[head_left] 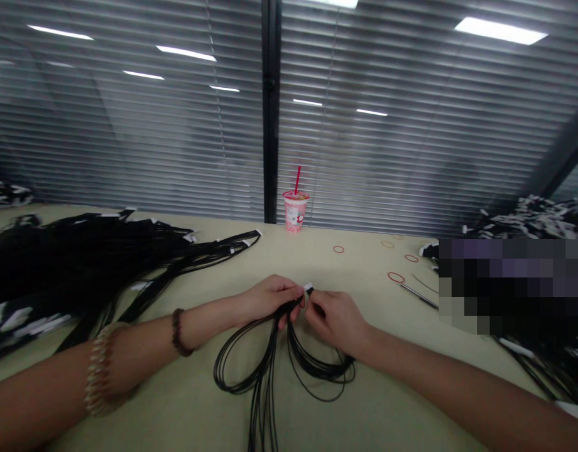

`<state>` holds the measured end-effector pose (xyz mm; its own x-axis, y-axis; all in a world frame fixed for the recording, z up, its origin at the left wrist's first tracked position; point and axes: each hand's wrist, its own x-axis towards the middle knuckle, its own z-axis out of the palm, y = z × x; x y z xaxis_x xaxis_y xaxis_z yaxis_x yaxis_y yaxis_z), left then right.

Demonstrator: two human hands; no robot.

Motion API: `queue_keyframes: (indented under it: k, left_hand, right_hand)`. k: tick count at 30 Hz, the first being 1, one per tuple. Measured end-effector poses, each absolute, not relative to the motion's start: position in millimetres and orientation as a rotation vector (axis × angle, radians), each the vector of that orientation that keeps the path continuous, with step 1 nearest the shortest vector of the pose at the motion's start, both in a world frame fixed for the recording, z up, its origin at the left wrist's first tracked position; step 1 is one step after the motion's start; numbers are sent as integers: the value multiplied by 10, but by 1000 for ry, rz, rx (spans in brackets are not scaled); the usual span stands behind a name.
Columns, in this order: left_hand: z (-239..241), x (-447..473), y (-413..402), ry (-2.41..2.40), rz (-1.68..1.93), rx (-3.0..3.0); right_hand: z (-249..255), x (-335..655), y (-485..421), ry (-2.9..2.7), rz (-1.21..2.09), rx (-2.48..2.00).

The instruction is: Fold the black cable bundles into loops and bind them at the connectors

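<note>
My left hand [272, 298] is closed around a bundle of thin black cables [265, 361], pinching it near its upper end. The cables hang in two loops, one to each side, with loose strands running down toward the bottom edge of the view. A small white tip [308, 287] with a black part beside it sticks up between the two hands. My right hand [336, 319] has its fingers curled in a pinch at this end of the bundle, very close to the left fingertips. Exactly what lies inside the right pinch is partly hidden.
A large pile of black cables [129, 242] with white ends lies at left, another heap [543, 216] at right. Red rubber bands [396, 277] and a thin metal rod [418, 295] lie on the pale table [364, 402]. A pink cup [295, 212] with a straw stands by the blinds.
</note>
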<state>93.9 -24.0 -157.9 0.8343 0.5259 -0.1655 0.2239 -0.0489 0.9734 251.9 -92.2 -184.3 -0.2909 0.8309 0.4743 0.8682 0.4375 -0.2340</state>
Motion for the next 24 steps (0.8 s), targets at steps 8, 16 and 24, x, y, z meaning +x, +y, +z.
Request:
queue_keyframes:
  k: [8,16,24]
  left_hand:
    - [-1668,929,-164,563,301,1572]
    - [-1665,926,-151,565,296,1569]
    - [-1591,916,-203,578,301,1555]
  right_hand:
    - [-1821,2528,-895,-2068,26,-1481]
    - [-1836,2517,-890,-2091,44,-1435]
    - [-1829,2525,-910,-2072,-15,-1426]
